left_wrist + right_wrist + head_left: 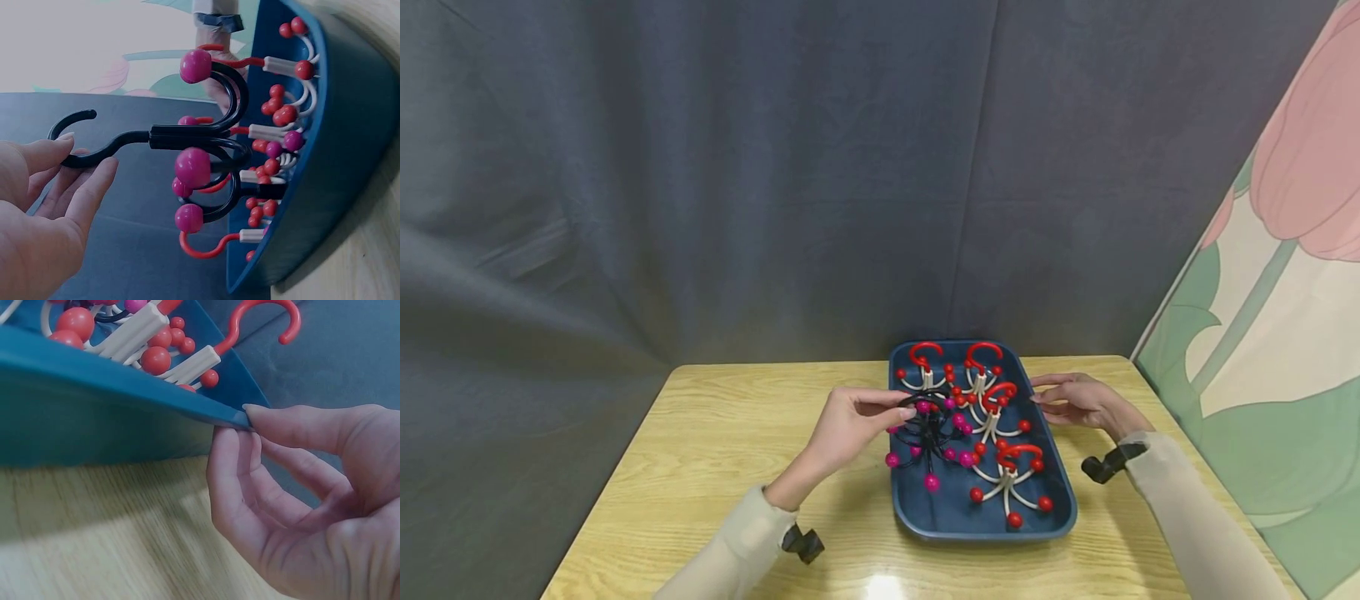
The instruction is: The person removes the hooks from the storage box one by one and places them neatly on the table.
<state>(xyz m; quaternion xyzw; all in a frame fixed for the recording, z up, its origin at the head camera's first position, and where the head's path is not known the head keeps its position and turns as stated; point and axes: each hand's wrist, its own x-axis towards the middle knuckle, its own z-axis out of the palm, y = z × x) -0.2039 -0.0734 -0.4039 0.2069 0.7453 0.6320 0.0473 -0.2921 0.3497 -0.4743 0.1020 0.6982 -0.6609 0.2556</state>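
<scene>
My left hand [850, 425] pinches the curved hook end of a black multi-prong hanging hook [181, 137] between thumb and fingers. Magenta balls tip its prongs, and it is held over the left side of a deep blue tray [940, 518]. In the left wrist view a second black hook [265, 190] is partly visible lower, inside the tray. My right hand [1082, 404] pinches the tray's right rim, thumb on the inner side and fingers outside, as the right wrist view shows. Several white hooks [1009, 477] with red tops and red balls stand in the tray.
The tray stands on a light wood table [737, 450], close to its back edge. Behind the table hangs a dark grey curtain [812, 208]. A tulip-patterned panel [1285, 350] borders the right side.
</scene>
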